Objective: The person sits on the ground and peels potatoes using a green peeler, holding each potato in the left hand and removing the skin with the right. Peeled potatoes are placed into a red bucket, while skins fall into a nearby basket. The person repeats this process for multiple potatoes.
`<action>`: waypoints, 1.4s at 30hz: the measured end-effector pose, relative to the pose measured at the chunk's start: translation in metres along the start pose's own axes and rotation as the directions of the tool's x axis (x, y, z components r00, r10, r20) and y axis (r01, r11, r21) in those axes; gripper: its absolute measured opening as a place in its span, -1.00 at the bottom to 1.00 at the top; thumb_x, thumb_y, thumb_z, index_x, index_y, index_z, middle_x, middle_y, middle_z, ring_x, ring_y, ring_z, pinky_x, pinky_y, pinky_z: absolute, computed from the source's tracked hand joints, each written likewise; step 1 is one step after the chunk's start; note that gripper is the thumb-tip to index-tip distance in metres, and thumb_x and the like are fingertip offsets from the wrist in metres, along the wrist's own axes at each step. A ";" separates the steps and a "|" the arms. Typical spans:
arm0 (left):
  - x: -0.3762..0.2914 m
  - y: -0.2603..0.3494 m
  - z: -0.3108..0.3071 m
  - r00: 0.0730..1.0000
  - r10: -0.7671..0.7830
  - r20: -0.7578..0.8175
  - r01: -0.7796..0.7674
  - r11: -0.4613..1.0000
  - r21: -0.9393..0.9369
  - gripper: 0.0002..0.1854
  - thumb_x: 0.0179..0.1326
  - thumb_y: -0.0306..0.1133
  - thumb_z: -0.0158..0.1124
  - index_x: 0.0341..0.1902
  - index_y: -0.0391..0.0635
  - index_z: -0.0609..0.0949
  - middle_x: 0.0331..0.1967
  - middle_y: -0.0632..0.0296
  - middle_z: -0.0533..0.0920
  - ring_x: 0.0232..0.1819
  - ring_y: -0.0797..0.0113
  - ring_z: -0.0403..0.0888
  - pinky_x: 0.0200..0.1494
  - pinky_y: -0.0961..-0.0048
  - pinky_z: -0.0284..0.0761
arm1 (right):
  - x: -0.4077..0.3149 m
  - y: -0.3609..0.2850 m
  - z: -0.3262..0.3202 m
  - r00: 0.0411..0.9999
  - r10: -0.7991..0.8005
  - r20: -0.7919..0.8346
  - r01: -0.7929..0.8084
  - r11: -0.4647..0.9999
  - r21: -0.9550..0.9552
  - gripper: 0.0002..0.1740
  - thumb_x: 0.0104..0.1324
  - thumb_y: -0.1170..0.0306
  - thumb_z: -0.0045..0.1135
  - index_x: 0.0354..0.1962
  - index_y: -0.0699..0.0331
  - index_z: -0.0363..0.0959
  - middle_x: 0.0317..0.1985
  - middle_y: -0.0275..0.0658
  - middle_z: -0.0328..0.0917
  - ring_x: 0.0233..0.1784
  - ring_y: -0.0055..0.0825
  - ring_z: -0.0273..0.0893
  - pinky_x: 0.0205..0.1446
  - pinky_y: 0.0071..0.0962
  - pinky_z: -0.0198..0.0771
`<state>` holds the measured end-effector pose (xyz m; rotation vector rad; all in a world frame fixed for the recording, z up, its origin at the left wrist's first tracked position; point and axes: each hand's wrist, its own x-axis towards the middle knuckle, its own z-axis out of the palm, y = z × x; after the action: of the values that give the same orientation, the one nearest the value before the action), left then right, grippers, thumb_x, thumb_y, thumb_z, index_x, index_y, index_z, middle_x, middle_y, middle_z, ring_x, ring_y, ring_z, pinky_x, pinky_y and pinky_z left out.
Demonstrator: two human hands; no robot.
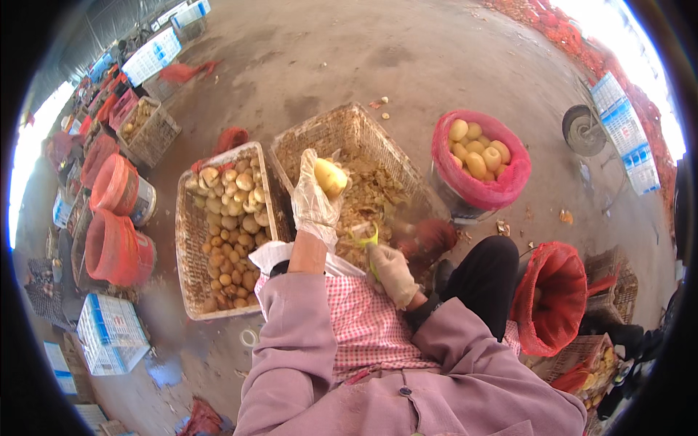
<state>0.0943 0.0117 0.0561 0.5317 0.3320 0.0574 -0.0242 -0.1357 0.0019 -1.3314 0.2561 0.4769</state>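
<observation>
In a clear plastic glove, my left hand (313,199) grips a potato (330,178) with pale, mostly bare flesh. My gloved right hand (395,275) holds a yellow-green peeler (374,240) lower down and to the right, apart from the potato. Beneath both hands, a dirty plastic crate (322,122) contains a heap of peelings (376,191). Close on its left is another crate (184,261), filled with many brown and partly pale potatoes (234,218). Peeled potatoes (480,152) fill a bucket lined with pink mesh (444,188) beyond the peelings crate to the right.
A bucket with a red mesh bag (551,300) stands beside my right knee. Red-lined buckets (117,248) and a white-and-blue crate (112,335) stand at left. A wheel (583,129) is at the right. A tape roll (249,338) lies on the floor.
</observation>
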 end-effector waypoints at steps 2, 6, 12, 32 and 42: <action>0.006 -0.004 -0.015 0.991 -0.050 0.121 0.055 0.998 -0.040 -0.56 0.22 -0.10 0.31 -0.16 -0.30 0.50 -0.36 0.02 0.59 -0.37 0.09 0.61 -0.35 0.27 0.66 | 0.000 -0.012 0.000 0.998 -0.061 -0.027 0.062 0.998 0.026 -0.56 0.44 0.04 -0.08 -0.50 0.17 0.36 -0.75 -0.36 0.34 -0.83 -0.67 0.17 -0.78 -0.63 0.00; -0.001 0.000 -0.007 0.971 -0.143 0.189 0.134 0.989 0.058 -0.57 0.26 -0.13 0.27 -0.10 -0.33 0.51 -0.33 0.01 0.59 -0.36 0.14 0.63 -0.33 0.26 0.65 | -0.005 -0.042 -0.004 0.993 -0.084 -0.086 0.096 0.985 0.145 -0.55 0.46 0.05 -0.11 -0.50 0.19 0.35 -0.76 -0.34 0.33 -0.84 -0.66 0.16 -0.80 -0.62 -0.03; -0.002 -0.014 -0.002 0.987 -0.003 0.163 -0.024 0.986 0.166 -0.65 0.24 -0.16 0.31 -0.10 -0.20 0.55 -0.35 0.15 0.59 -0.44 0.29 0.59 -0.50 0.49 0.54 | -0.014 -0.081 0.009 0.993 -0.118 -0.024 0.120 0.974 0.190 -0.53 0.44 0.04 -0.10 -0.51 0.22 0.34 -0.77 -0.36 0.31 -0.85 -0.65 0.13 -0.82 -0.63 -0.07; -0.004 -0.005 0.003 0.999 -0.042 0.022 0.040 0.993 0.108 -0.59 0.15 -0.05 0.37 -0.25 -0.18 0.53 -0.51 0.15 0.56 -0.59 0.25 0.55 -0.67 0.46 0.46 | -0.042 -0.051 0.011 0.987 0.134 0.088 -0.134 0.991 -0.005 -0.51 0.44 0.03 -0.12 -0.56 0.20 0.30 -0.79 -0.34 0.28 -0.83 -0.64 0.15 -0.80 -0.59 -0.03; -0.008 -0.018 0.005 0.995 -0.040 -0.094 0.049 0.994 0.101 -0.64 0.16 -0.06 0.36 -0.21 -0.10 0.60 -0.38 0.25 0.60 -0.47 0.43 0.53 -0.57 0.52 0.47 | -0.016 -0.075 0.023 0.993 -0.122 0.001 0.121 0.984 0.133 -0.58 0.45 0.09 -0.11 -0.51 0.18 0.33 -0.78 -0.37 0.30 -0.85 -0.67 0.14 -0.80 -0.64 -0.01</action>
<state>0.0880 -0.0068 0.0533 0.6246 0.4379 0.0215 -0.0050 -0.1284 0.0797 -1.2073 0.1943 0.3572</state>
